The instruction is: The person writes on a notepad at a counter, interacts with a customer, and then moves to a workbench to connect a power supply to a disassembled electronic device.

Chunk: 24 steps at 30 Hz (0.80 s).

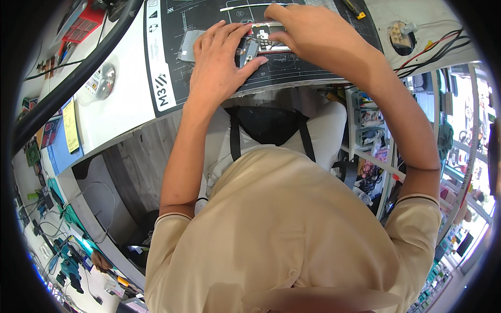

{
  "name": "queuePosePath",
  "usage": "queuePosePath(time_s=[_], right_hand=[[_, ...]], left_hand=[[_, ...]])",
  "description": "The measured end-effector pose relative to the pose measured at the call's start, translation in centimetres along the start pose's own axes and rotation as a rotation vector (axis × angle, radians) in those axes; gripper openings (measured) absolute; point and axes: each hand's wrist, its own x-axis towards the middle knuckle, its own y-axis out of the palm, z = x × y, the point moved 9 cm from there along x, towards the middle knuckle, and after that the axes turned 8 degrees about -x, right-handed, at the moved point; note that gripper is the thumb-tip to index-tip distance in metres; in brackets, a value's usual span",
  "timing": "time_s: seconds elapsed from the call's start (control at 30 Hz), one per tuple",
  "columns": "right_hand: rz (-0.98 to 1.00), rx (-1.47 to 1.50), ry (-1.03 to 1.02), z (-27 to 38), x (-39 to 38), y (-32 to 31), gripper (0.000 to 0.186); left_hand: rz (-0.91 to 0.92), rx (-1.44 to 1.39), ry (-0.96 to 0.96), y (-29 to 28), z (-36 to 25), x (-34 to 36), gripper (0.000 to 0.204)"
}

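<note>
An opened phone (263,32) lies on the black printed work mat (172,78), its inner parts and silvery frame showing. My left hand (219,68) grips its left part, with index finger and thumb either side of a dark grey piece (251,51). Curled over the phone's right part is my right hand (318,36), its thumb against the frame and its index finger bent at the far edge. Whether the right fingers hold something small cannot be seen. A flat grey rectangular part (187,46) lies beside my left fingers, partly under them.
A thin white strip (235,7) lies at the mat's far edge. Far right is a yellow-and-black tool (356,8). Cables (436,47) run through a hole at right. A clear round container (102,81) stands at left, near a thick black arm (78,73).
</note>
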Motion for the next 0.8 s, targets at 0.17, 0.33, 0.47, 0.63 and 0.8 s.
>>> queuePosePath(time_s=[0.17, 0.33, 0.47, 0.63, 0.8], right_hand=[[0.001, 0.12, -0.179, 1.7, 1.5, -0.1, 0.029], [-0.02, 0.191, -0.328, 2.7, 1.6, -1.0, 0.031], [0.042, 0.09, -0.054, 0.8, 1.7, -1.2, 0.027], [0.199, 0.144, -0.082, 1.7, 2.2, -0.6, 0.027], [0.203, 0.111, -0.022, 1.3, 1.5, -1.0, 0.029]], left_hand=[[-0.007, 0.027, 0.029, 0.0, -0.2, 0.0, 0.067], [0.007, 0.012, 0.018, 0.0, -0.2, 0.0, 0.066], [-0.019, -0.004, 0.032, -0.2, -0.5, -0.1, 0.066], [-0.02, -0.009, 0.03, -0.4, -0.4, 0.0, 0.067], [-0.032, -0.027, 0.063, -0.6, -0.7, 0.0, 0.066]])
